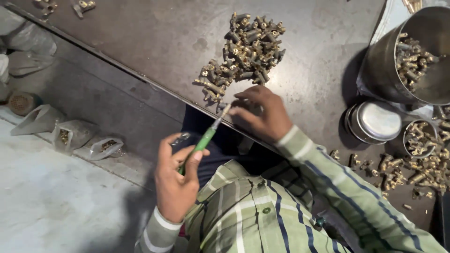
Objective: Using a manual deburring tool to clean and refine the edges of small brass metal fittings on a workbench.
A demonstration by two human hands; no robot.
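At table edge (pixel 140 70), left hand (pixel 174 180) grip pinching green screwdriver (pixel 202 140), right hand (pixel 262 115) grip unclear, brass fittings pile (pixel 246 49) just beyond

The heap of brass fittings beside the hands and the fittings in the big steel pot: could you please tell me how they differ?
The heap of brass fittings lies loose and spread on the dark table; the fittings in the big steel pot are held inside the pot's wall. The heap sits just beyond the right hand; the pot's stand far off at the table's right end. Both are small brass pieces jumbled unsorted.
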